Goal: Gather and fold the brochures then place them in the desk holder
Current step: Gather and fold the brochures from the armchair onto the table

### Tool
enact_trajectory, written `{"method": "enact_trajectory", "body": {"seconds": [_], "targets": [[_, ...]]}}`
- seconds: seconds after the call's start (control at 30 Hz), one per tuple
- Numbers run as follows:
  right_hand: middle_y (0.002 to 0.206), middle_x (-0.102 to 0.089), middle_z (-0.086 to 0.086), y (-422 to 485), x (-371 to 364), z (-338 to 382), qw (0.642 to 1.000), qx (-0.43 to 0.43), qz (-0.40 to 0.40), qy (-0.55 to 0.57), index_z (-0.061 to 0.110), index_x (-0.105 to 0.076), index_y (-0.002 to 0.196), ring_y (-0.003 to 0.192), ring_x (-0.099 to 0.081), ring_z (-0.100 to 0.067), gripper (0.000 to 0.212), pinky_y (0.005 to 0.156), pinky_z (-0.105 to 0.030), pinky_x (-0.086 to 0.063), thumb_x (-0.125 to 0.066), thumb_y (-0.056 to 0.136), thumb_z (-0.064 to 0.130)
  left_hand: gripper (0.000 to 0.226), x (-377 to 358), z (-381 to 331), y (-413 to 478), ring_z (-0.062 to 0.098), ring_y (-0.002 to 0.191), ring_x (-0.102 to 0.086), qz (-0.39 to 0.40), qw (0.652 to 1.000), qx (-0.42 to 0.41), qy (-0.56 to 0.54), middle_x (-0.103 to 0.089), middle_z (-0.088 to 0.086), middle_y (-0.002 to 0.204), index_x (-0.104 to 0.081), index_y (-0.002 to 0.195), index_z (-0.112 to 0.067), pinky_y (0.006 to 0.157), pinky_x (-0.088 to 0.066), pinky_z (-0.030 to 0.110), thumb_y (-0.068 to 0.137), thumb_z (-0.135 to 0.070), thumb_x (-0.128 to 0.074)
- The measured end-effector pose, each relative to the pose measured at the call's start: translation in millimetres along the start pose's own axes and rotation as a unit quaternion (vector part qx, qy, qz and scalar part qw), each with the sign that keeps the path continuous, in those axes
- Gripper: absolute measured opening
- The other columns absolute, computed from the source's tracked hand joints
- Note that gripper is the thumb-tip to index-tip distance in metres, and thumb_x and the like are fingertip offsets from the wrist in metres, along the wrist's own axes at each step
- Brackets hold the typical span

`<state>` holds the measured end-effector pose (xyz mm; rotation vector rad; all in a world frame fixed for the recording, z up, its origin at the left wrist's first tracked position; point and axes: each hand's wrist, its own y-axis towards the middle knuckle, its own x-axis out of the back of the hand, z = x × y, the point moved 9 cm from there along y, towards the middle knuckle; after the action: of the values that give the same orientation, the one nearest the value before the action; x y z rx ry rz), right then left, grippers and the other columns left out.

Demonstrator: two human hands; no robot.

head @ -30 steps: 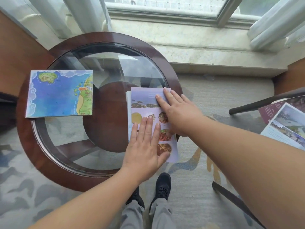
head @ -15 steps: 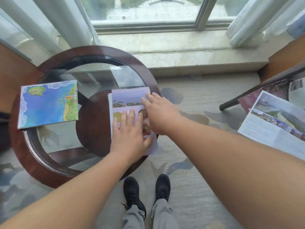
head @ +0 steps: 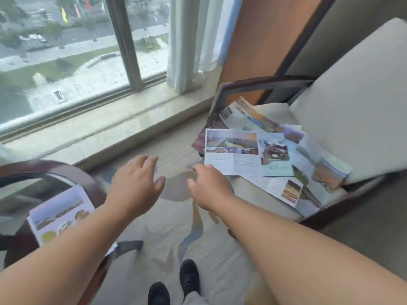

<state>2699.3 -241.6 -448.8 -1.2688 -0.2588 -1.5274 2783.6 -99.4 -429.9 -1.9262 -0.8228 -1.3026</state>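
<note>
Brochures lie in two places. One folded brochure [head: 59, 214] rests on the table [head: 66, 170] at lower left. Its long axis runs from upper left to lower right, and the left forearm partly hides it. The left hand [head: 134, 183] hovers over the carpet [head: 171, 216], fingers relaxed, holding nothing. The right hand [head: 209, 186] is loosely curled and empty, just beside the top sheet [head: 233, 157]; contact cannot be confirmed. Loose brochures [head: 253, 119] overlap on the chair [head: 352, 106] seat. The top sheet lies unfolded, long axis across the view.
</note>
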Motion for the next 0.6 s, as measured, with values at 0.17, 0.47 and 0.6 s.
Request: {"method": "enact_trajectory", "body": {"seconds": [0.17, 0.47, 0.6], "targets": [[0.130, -0.053, -0.006, -24.6, 58.9, -88.3, 0.996, -0.079, -0.041, 0.027, 0.018, -0.054, 0.127, 0.112, -0.055, -0.028, 0.037, 0.085, -0.039, -0.047, -0.045, 0.094, 0.034, 0.057, -11.8, -110.4, 24.4, 0.026, 0.130, -0.043, 0.034, 0.996, -0.085, -0.009, -0.045, 0.005, 0.145, -0.037, 0.144, -0.018, 0.104, -0.036, 0.039, 0.094, -0.043, -0.047], [0.136, -0.050, -0.004, -20.1, 107.5, -275.8, 0.985, -0.157, -0.046, 0.049, 0.022, -0.051, 0.134, 0.118, -0.052, -0.027, 0.042, 0.088, -0.037, -0.044, -0.045, 0.095, 0.034, 0.057, -100.9, -253.9, 67.0, 0.026, 0.127, -0.045, 0.117, 0.986, -0.117, 0.000, -0.047, 0.005, 0.141, -0.034, 0.145, -0.020, 0.102, -0.039, 0.040, 0.094, -0.043, -0.045], [0.132, -0.052, -0.005, 5.8, 114.3, -351.6, 0.983, -0.173, -0.020, 0.062, 0.021, -0.052, 0.132, 0.114, -0.055, -0.027, 0.041, 0.091, -0.037, -0.047, -0.046, 0.093, 0.032, 0.057, -154.7, -288.5, 90.5, 0.025, 0.128, -0.044, 0.161, 0.984, -0.071, 0.005, -0.046, 0.005, 0.141, -0.031, 0.146, -0.021, 0.104, -0.037, 0.039, 0.095, -0.042, -0.044]]}}
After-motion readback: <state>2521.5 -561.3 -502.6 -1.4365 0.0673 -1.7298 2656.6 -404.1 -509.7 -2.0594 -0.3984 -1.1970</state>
